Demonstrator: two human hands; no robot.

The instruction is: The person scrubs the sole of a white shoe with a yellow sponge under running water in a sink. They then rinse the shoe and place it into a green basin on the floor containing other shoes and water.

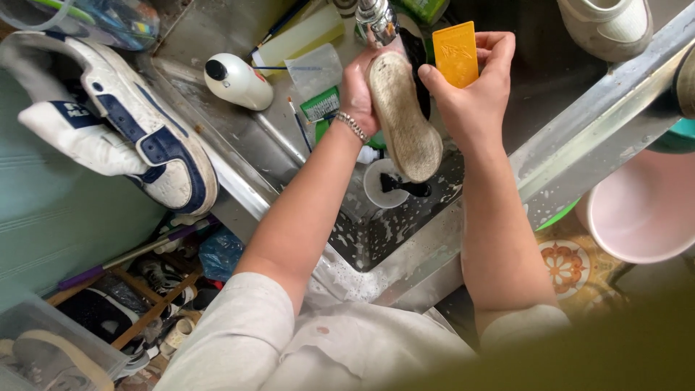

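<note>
My left hand (358, 90) grips a dirty beige shoe insole (403, 116) by its upper end and holds it upright over the steel sink (405, 239). A silver bracelet sits on that wrist. My right hand (470, 90) holds a flat orange brush (455, 53) just right of the insole, thumb close to the insole's edge. The chrome tap (376, 18) stands right above the insole's top. Below the insole a small white bowl (378, 192) with dark liquid rests in the soapy sink.
A white and navy sneaker (108, 116) lies on the left sink edge. A white soap dispenser (235, 80) and a clear cup (315, 72) stand behind. Another white shoe (604, 25) is at top right, a pink basin (644, 210) at right, more shoes on a rack (137, 297) at lower left.
</note>
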